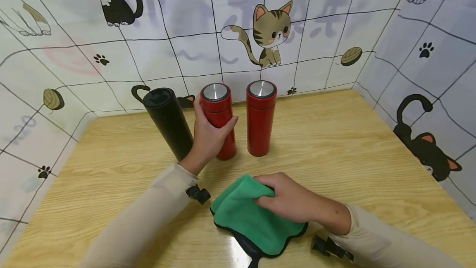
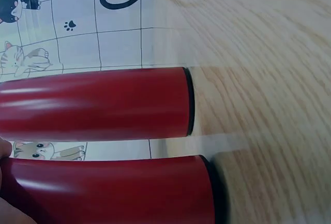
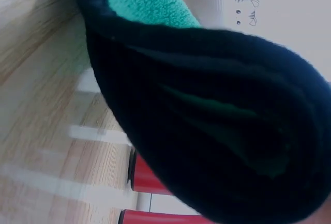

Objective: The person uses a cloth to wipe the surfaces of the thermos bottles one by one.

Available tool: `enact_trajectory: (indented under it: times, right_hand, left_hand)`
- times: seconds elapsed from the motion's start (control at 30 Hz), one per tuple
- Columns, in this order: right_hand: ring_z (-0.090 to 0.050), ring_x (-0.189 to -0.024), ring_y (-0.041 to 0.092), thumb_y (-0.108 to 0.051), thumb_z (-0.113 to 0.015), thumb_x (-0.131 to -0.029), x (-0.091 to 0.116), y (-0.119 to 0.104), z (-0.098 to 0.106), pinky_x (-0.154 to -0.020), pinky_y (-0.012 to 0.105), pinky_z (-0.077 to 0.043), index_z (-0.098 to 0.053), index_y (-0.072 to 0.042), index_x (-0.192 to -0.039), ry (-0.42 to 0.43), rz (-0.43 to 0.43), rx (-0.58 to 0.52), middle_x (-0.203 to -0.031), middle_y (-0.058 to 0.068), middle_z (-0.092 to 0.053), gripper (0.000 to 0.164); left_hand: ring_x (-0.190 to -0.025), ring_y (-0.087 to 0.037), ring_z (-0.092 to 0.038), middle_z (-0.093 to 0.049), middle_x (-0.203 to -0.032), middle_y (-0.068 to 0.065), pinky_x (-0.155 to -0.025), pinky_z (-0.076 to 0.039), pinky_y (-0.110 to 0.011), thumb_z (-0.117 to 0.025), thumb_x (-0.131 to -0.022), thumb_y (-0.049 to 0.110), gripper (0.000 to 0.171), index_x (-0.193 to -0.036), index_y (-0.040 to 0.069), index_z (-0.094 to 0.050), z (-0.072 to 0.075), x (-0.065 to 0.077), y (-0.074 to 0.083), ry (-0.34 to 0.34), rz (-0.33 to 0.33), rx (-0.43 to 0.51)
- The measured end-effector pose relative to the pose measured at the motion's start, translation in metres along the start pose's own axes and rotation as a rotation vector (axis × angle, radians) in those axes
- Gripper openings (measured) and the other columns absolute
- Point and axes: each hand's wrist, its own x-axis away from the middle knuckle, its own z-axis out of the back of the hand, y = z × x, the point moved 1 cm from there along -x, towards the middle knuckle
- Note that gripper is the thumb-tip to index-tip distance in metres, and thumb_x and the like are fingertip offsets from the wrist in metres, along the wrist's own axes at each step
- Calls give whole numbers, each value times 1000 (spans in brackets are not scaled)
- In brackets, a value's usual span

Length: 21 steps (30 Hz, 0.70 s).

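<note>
Left hand [image 1: 210, 133] grips a red flask [image 1: 217, 115]; right hand [image 1: 288, 199] pinches a green cloth [image 1: 241, 214].
From where I stand, this flask is on the wooden table [image 1: 334, 144], between the black flask [image 1: 169, 121] and the second red flask [image 1: 260, 127]. It looks stiff, maybe rather heavy, and its smooth wall could be slippery, so I would take it around the middle. The cloth, nearer to the person, seems soft and light; any fold is good for holding.

Green cloth [image 1: 241, 208] (edged black), red bottles [image 1: 261, 125], black bottle [image 1: 167, 121], white wall [image 1: 193, 55] with cartoon cats.
</note>
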Motion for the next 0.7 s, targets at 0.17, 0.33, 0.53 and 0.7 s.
enact_trajectory:
  times: [0.17,0.33,0.53,0.7]
  right_hand:
    - [-57,-77,7,-9,-54,-89,0,1,-2,-69,23,-51,-61,-31,-102,-22,-5,17,-94,-11,-66,27]
    - [-56,-72,5,-7,-54,-88,0,-2,-3,-65,22,-50,-60,-32,-99,-25,-11,56,-88,-11,-65,28]
    - [-52,-67,3,-6,-55,-85,1,-7,-2,-61,20,-48,-59,-29,-93,-18,60,145,-77,-12,-60,24]
    - [-53,-68,0,-4,-55,-84,2,-8,-3,-62,19,-49,-59,-29,-95,-19,124,169,-81,-11,-63,28]
  left_hand:
    - [-117,-16,-46,-43,-130,-3,-91,-50,-37,-72,-77,12,82,-138,22,-17,-2,-1,-5,21,20,4]
    - [-119,-14,-43,-41,-132,-2,-91,-49,-36,-74,-76,13,89,-141,24,-14,-1,-1,-5,26,31,-13]
    - [-130,-10,-31,-28,-145,1,-99,-44,-39,-75,-74,14,108,-147,30,4,4,4,0,47,-58,-78]
    - [-139,-24,-20,-25,-147,-11,-107,-36,-42,-71,-76,12,80,-142,13,-27,3,20,4,199,-504,-326]
